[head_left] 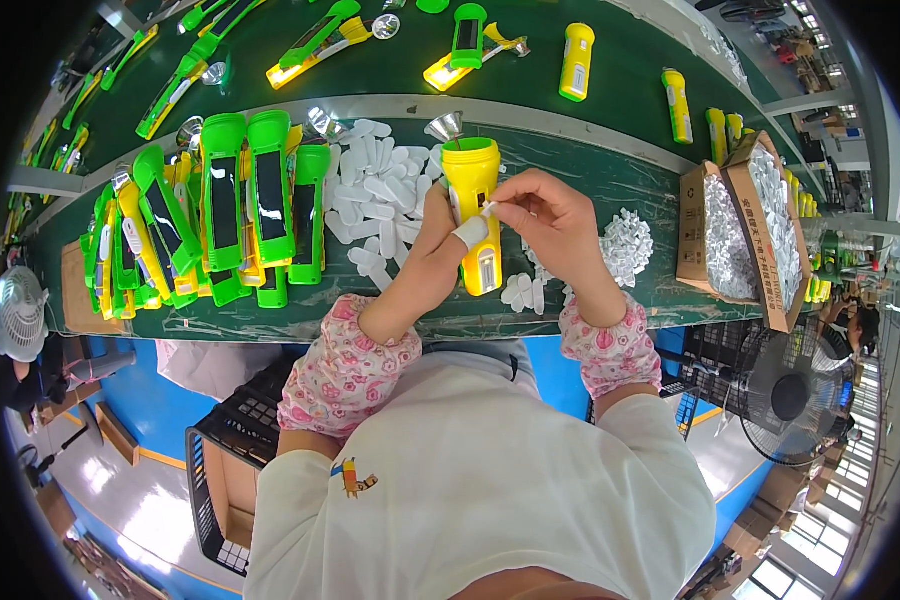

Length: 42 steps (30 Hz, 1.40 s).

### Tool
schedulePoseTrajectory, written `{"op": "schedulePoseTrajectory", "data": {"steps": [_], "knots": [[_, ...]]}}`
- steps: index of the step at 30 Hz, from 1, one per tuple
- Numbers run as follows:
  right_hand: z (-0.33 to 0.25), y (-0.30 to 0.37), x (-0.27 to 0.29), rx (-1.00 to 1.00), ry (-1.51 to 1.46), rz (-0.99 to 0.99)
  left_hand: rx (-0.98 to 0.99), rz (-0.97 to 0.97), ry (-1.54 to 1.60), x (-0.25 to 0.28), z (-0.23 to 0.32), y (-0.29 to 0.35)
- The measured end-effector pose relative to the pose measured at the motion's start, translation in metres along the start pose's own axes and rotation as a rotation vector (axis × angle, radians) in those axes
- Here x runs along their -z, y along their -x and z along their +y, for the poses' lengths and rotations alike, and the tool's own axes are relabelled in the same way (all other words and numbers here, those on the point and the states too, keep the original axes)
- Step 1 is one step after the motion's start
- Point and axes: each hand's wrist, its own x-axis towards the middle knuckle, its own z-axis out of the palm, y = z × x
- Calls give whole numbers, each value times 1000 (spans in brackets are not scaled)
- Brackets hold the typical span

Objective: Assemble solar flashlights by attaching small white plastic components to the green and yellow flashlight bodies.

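Note:
My left hand (pixel 425 268) is closed round a yellow flashlight body (pixel 473 165) with a green rim, which stands open end away from me on the workbench. White tape wraps the left thumb. Between the fingertips of my right hand (pixel 558 228) is a small white plastic piece (pixel 488 209), pinched against a slot in the flashlight's side. A silver reflector cup (pixel 445 126) sits by the flashlight's open end. Flat white oval pieces (pixel 375 185) lie heaped left of the flashlight. To the right of my right hand is a pile of small white parts (pixel 627 247).
Green and yellow flashlight halves (pixel 223 205) are stacked at the left of the bench. An open cardboard box (pixel 710 240) of small clear-white parts stands at the right edge. Beyond a pale rail, a green conveyor (pixel 530 70) carries more flashlights. A black fan (pixel 790 395) stands at lower right.

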Motion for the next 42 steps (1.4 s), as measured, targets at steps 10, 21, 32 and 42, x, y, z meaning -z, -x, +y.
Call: {"op": "schedulePoseTrajectory", "data": {"steps": [10,21,32,42], "knots": [[23,-11,1,75,17,29,-123,-64,-492,7,-12,3],[19,0,26,-76,66,-78,8,-50,59,-22,9,-55],[36,-88,141,-58,334,272,-228,-117,-738,-32,-15,-247],[86,-144,254,-632,1453,601,214,108,-1521,60,-24,-303]]}}
